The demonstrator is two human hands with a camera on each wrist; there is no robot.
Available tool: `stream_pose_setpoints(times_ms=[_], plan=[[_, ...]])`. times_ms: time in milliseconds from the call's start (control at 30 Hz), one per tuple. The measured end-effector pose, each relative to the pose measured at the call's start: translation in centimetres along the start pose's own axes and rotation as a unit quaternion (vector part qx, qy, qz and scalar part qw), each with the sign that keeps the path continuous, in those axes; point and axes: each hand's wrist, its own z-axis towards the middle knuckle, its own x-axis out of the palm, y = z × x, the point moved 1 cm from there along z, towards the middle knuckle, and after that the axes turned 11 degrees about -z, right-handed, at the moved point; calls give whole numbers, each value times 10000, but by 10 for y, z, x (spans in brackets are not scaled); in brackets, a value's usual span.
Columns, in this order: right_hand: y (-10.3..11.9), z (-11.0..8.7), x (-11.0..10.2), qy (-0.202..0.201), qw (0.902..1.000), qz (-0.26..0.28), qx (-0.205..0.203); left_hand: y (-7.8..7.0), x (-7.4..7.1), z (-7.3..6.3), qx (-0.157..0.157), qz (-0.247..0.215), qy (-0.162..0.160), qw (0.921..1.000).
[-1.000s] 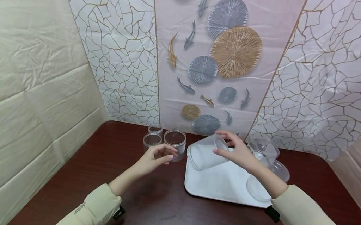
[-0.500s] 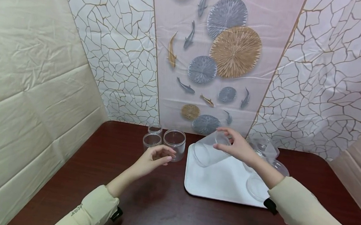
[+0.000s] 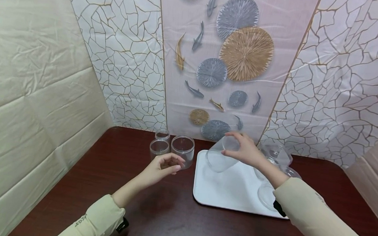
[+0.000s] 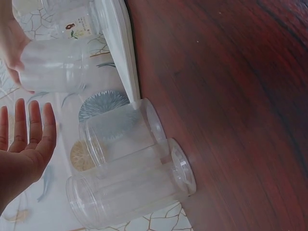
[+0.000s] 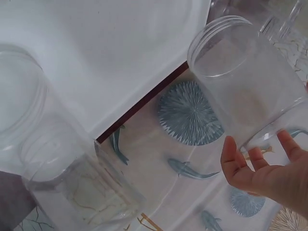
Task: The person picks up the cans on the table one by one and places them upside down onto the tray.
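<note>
A clear jar (image 3: 217,163) hangs tilted in the air around the far left part of the white tray (image 3: 209,195), its threaded mouth pointing downward and its base raised; the right hand (image 3: 246,150) holds it by the base end, the grip spread wide, thumb on one side and fingertips on the other; the step in hand looks like steering this jar through the air, and doing it well likely calls for even, light pressure, since the smooth wall may slip if held loosely; any turn of the wrist is best slow, with the rim clear of the tray and of the clear containers (image 3: 278,154) at its right end; the left hand (image 3: 159,169) holds nothing, its grip loosely open above the desk (image 3: 167,220), near three clear jars (image 3: 186,156) standing upright there; a gentle approach on that side seems wise, lest a knuckle tip one.
</note>
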Motion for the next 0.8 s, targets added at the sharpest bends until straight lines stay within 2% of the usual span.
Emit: stream_pose_setpoints(times_ms=[267,467,633,800], plan=[[-1,9,2,311,9977,-604,2,1,-1,-1,17,86,-18,10000],[-5,16,6,342,9944,-1003,-56,4,-2,-4,22,70,-20,10000],[-9,23,9,494,9915,-1192,175,7,-4,-5,-24,22,-47,10000],[-13,27,12,701,9846,-1506,537,7,-3,-2,9,8,-16,10000]])
